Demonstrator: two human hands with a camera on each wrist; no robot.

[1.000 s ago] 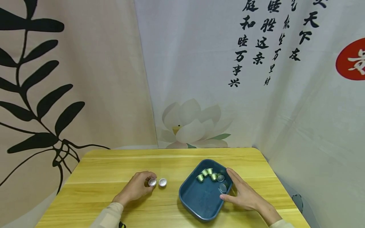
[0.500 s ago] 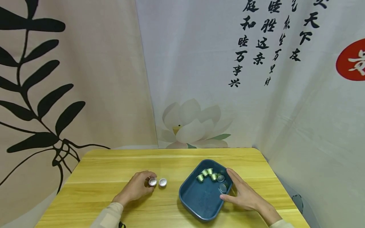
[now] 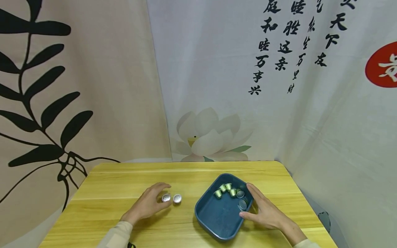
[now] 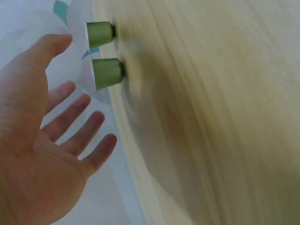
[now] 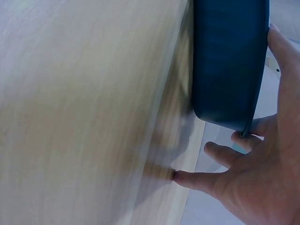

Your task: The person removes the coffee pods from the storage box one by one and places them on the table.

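Two green coffee capsules with silver lids stand on the table, the left capsule (image 3: 166,197) close beside the right capsule (image 3: 177,198). My left hand (image 3: 149,203) is spread around the left one, thumb and fingers apart from it; the left wrist view shows a gap between the hand (image 4: 51,122) and both capsules (image 4: 108,73). To the right lies a dark blue tray (image 3: 217,220) with several capsules inside, some upside down, at its far and right sides. My right hand (image 3: 266,213) holds the tray's right rim between thumb and fingers; its little finger (image 5: 197,181) rests on the table.
The wooden table (image 3: 136,175) ends at a printed curtain (image 3: 211,86) behind it. Bare tabletop lies between the capsules and the tray.
My left hand has let go of the left capsule and its fingers have spread away from it. The capsule stays in place. My right hand and the tray have not moved.
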